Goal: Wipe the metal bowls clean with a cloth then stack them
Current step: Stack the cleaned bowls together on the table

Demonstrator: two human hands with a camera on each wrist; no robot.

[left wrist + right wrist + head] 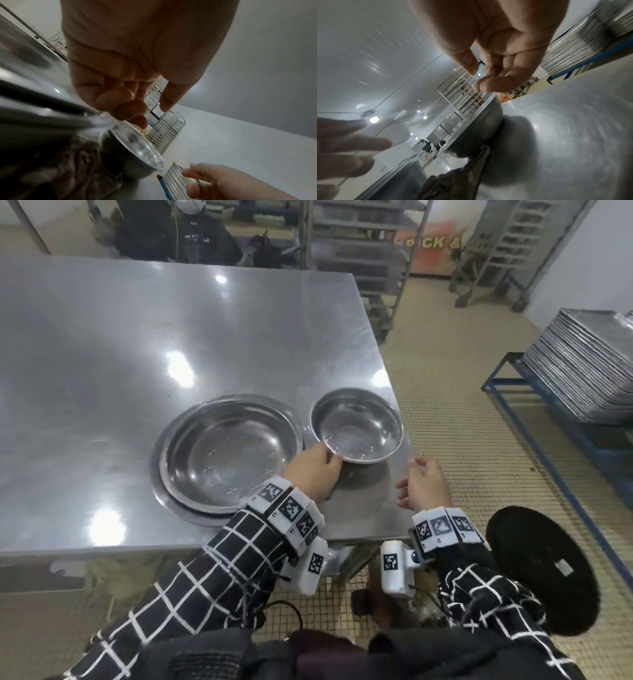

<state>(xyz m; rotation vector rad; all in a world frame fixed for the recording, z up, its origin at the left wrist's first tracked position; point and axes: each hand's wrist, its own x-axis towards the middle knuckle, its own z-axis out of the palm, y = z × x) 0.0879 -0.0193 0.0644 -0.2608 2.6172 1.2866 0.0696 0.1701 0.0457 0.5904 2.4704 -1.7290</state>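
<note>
Head view, small bowl: it stands near the table's right front corner, just beside the large bowl.
Head view, left hand: it reaches the small bowl's near rim; the fingers curl at the rim.
Head view, right hand: it hovers apart from the small bowl, to its right, fingers loosely bent, holding nothing.
Left wrist view, left hand: fingertips curl on the small bowl's rim, thumb apart above it; whether they really pinch it, I cannot tell.
Left wrist view, cloth: a brown crumpled cloth lies just beside the small bowl.
Right wrist view, right hand: fingers relaxed and empty, above the small bowl.
</note>
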